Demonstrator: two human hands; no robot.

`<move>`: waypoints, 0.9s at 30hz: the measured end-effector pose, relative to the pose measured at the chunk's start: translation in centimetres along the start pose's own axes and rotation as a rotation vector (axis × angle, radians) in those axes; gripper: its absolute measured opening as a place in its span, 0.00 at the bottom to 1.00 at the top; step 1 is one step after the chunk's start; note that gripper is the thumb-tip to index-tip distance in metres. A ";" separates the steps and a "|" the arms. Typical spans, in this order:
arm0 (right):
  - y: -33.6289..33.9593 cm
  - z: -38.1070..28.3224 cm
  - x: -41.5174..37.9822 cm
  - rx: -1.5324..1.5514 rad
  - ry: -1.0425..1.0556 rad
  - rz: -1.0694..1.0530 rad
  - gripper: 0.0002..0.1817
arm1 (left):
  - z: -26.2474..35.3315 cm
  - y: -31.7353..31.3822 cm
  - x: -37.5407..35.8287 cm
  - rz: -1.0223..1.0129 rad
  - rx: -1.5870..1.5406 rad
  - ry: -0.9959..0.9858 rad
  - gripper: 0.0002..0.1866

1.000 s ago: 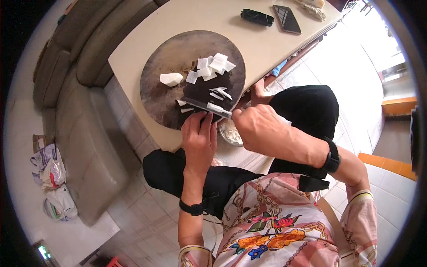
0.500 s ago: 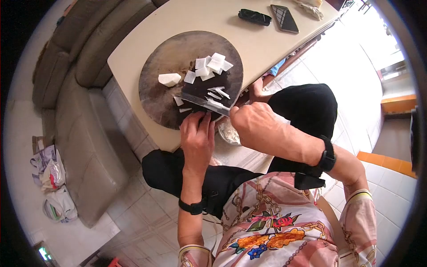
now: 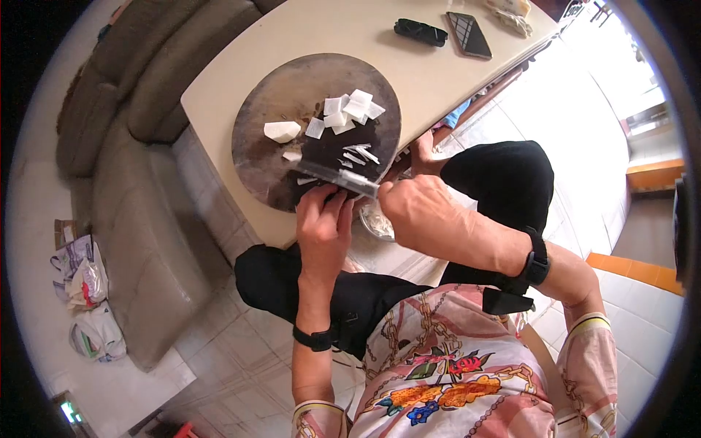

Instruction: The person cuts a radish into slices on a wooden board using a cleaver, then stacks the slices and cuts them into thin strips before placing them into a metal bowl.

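Observation:
My right hand [image 3: 416,212] is closed round the handle of a kitchen knife [image 3: 328,175], its blade pointing left across the near part of a round cutting board [image 3: 255,157]. Close against the blade, my left hand [image 3: 323,219] has its fingertips bent down on the board; what lies under them is mostly hidden. Thin white strips [image 3: 359,155] lie just beyond the knife. Farther back are several square white slices [image 3: 337,117], overlapping in a loose pile. A thicker white chunk [image 3: 282,131] rests to their left, and a small white piece [image 3: 292,156] is near the blade tip.
Below the board's near edge, a bowl [image 3: 378,221] of white shreds is partly covered by my right hand. A phone [image 3: 469,35] and a black case [image 3: 420,32] lie on the far side of the table [image 3: 212,95]. A sofa [image 3: 139,233] stands at left, with bags [image 3: 87,292] beside it.
The knife blade has shifted slightly downward toward my left fingers, and the small piece by its tip looks turned. My hands stay in nearly the same place. The whole view has moved a little.

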State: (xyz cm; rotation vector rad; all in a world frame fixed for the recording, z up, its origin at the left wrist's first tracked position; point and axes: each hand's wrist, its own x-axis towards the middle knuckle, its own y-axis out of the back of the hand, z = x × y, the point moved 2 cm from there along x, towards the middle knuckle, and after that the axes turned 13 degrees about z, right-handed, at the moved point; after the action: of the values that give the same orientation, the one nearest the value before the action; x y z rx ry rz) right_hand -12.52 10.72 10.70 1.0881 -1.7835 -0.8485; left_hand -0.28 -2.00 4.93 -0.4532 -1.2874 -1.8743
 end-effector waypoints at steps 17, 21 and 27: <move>1.4 1.0 -0.5 0.018 -0.118 -0.028 0.05 | -3.0 -0.4 2.0 -0.072 -0.050 0.019 0.11; 1.4 1.8 -0.2 0.033 -0.143 -0.003 0.04 | -1.6 -1.5 2.0 -0.023 -0.083 -0.096 0.13; 1.8 2.5 -0.3 0.151 -0.176 -0.004 0.05 | -1.1 -1.1 1.5 0.073 -0.030 -0.072 0.11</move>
State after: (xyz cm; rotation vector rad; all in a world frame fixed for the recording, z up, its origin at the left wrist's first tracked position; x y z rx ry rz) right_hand -15.27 12.02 11.19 1.1429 -2.0192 -0.8447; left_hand -1.96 -3.40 4.82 -0.5803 -1.2739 -1.8325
